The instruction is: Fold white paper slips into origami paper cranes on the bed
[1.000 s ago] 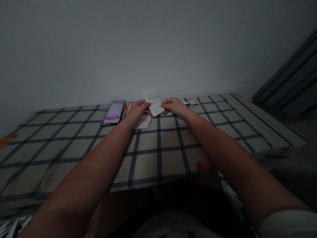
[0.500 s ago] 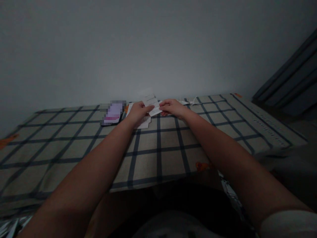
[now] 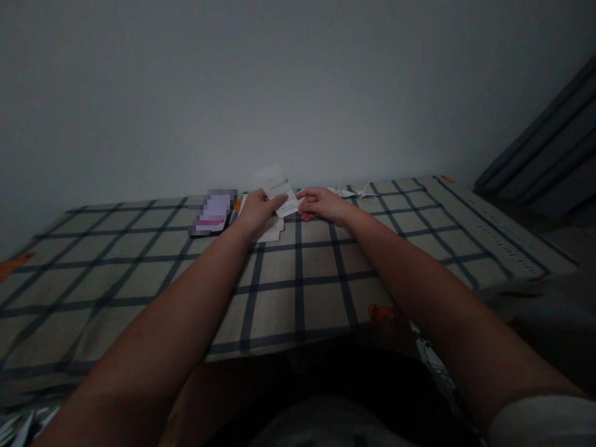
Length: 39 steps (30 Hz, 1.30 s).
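Both my arms stretch forward over a checked tablecloth [image 3: 298, 292]. My left hand [image 3: 259, 211] and my right hand [image 3: 323, 204] pinch a small white printed slip of paper [image 3: 278, 189] between them, its upper end tilted up above the table near the far wall. The left fingers grip its lower left edge and the right fingers its lower right corner. Another white paper piece [image 3: 272, 232] lies flat on the cloth under my left hand.
A phone with a lit pinkish screen [image 3: 213, 213] lies left of my hands. Small folded white paper shapes [image 3: 356, 190] sit by the wall to the right. A dark curtain [image 3: 549, 161] hangs at the far right. The table's near edge is above my lap.
The slip dipped lower half a second ago and its top has risen again, shifted slightly left. Both hands stayed pinched on it, almost in the same place.
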### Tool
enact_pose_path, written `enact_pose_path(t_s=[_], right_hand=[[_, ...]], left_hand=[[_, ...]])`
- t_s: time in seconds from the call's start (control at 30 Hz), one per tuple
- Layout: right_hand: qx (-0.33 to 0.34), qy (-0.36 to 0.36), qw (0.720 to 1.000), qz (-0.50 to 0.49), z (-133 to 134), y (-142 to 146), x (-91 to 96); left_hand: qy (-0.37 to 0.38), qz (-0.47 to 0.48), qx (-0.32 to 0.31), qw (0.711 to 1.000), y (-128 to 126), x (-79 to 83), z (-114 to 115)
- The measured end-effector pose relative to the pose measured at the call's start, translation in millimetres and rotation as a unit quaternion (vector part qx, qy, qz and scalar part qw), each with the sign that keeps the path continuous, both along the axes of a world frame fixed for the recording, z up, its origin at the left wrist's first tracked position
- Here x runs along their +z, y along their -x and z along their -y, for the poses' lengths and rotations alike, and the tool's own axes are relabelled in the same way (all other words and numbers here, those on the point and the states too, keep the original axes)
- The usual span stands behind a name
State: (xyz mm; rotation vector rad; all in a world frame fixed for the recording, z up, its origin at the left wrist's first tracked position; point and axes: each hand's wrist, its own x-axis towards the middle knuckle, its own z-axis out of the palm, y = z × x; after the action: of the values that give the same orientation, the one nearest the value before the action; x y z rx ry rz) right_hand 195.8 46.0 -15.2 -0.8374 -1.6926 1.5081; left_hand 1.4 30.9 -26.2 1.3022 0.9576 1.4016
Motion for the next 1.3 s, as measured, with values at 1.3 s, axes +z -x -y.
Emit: enact_pose_path(t_s=[1.3], right_hand=[[-0.093, -0.121, 0.988, -0.019, -13.8, 0.8, -1.5]], left_hand=[[0.069, 0.005, -0.100, 0.993, -0.1, 4.1, 2.8]])
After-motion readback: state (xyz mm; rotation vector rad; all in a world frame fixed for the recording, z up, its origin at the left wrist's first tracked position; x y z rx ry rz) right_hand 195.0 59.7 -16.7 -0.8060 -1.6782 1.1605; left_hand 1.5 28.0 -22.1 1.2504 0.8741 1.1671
